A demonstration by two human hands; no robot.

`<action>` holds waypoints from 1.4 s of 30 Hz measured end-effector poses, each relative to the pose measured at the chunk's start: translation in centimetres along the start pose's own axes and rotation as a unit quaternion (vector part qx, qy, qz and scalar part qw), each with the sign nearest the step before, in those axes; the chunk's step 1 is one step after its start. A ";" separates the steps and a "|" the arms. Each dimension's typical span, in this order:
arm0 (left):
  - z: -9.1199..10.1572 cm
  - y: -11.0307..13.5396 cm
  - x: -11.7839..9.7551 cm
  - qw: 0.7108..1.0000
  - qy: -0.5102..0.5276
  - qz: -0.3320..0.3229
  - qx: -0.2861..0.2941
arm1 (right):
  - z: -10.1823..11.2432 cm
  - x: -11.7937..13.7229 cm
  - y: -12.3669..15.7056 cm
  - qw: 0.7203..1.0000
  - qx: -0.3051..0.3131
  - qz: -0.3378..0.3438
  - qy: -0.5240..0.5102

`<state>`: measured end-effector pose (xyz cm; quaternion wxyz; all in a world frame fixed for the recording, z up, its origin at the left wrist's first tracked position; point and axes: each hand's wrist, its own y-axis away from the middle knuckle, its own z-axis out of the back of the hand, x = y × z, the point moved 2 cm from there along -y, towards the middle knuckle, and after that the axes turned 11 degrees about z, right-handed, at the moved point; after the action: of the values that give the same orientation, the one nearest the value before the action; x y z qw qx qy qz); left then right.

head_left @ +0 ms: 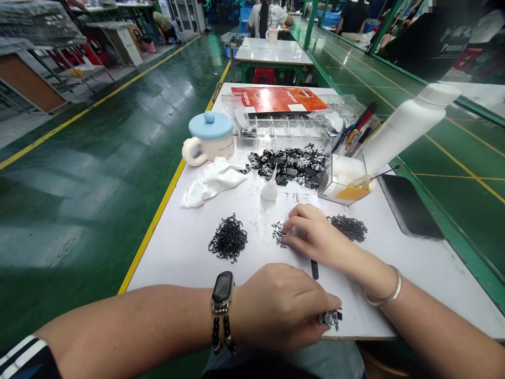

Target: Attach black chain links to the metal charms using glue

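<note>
My left hand [282, 308] is closed near the table's front edge, pinching a small black-and-silver metal part [330, 318] between thumb and fingers. Farther forward, my right hand [313, 234] has its fingertips at a small heap of tiny silver pieces [279, 234]; whether a piece is between them is hidden. Left of that heap lies a pile of black hook-shaped bits [229, 238]. Another pile of small dark pieces [347, 227] shows behind my right hand. A flat black strip [314, 269] rests below the right palm.
Behind stand a lidded mug [211, 139], a white cloth [215, 181], a small pointed bottle [270, 188] and many black-and-silver parts [290, 164]. On the right are a pen holder [343, 189], a white bottle [410, 126] and a phone [412, 206]. A compartment tray [284, 127] lies farther back.
</note>
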<state>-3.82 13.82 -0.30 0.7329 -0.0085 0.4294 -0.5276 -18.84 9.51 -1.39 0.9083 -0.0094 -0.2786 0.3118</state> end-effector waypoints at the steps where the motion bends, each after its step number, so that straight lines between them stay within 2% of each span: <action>1: 0.1 -0.1 0.0 1.000 -0.002 0.001 -0.005 | -0.1 0.0 -0.1 1.000 0.001 -0.002 -0.002; 6: 0.4 -0.3 0.2 1.000 -0.007 0.007 -0.007 | -0.1 -0.2 0.1 1.000 -0.002 -0.004 -0.017; 10: 0.6 -0.4 0.5 1.000 -0.002 0.009 -0.009 | 0.0 -0.5 0.5 0.999 -0.031 -0.003 -0.033; 14: 1.3 -0.6 0.5 0.999 0.022 0.025 -0.004 | 0.3 -0.9 0.7 0.992 -0.105 -0.011 -0.064; 17: 2.1 -0.8 0.6 0.995 0.045 0.081 -0.033 | 1.0 -1.1 1.2 0.975 -0.194 -0.037 -0.098; 21: 3.1 -0.8 1.3 0.966 0.084 0.206 -0.134 | 2.0 -0.8 2.1 0.944 -0.291 -0.045 -0.149; 24: 3.2 -0.8 1.9 0.927 0.210 0.283 -0.131 | 2.2 -0.1 2.4 0.929 -0.326 -0.017 -0.174; 26: 3.1 -0.8 2.1 0.898 0.298 0.301 -0.122 | 2.2 0.4 2.4 0.923 -0.339 0.009 -0.179; 29: 3.0 -0.8 2.0 0.876 0.366 0.290 -0.124 | 2.0 1.2 2.4 0.922 -0.344 0.061 -0.170; 34: 3.1 -0.8 1.7 0.878 0.381 0.258 -0.132 | 2.1 2.0 2.3 0.928 -0.334 0.132 -0.100; 38: 3.0 -0.8 1.7 0.899 0.337 0.240 -0.140 | 2.3 2.2 2.2 0.935 -0.327 0.133 -0.037; 42: 2.8 -0.6 1.8 0.931 0.268 0.202 -0.145 | 2.3 2.1 2.3 0.943 -0.313 0.092 -0.064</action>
<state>-2.33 10.89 0.62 0.6723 0.1143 0.6743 -0.2832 -19.93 12.25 1.18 0.8073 -0.2990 -0.4176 0.2906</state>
